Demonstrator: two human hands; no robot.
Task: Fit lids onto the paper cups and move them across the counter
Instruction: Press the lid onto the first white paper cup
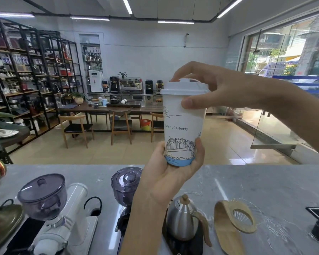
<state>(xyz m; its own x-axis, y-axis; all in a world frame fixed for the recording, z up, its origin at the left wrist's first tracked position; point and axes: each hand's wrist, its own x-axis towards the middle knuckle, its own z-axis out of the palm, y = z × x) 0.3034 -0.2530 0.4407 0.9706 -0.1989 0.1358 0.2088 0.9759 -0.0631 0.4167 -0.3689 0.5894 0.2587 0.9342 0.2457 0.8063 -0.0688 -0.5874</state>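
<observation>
the left hand (pixel 170 169) grips the bottom of the paper cup (pixel 182 129) up in the air above the grey counter (pixel 247 183), and the right hand (pixel 215 89) is wrapped over the white lid (pixel 183 87), thumb on the cup's side. if the right hand pushes too hard or crooked, the thin cup could squash or the lid could sit crooked and pop off, i think. the cup stands almost straight up, long way up and down, lid end on top.
</observation>
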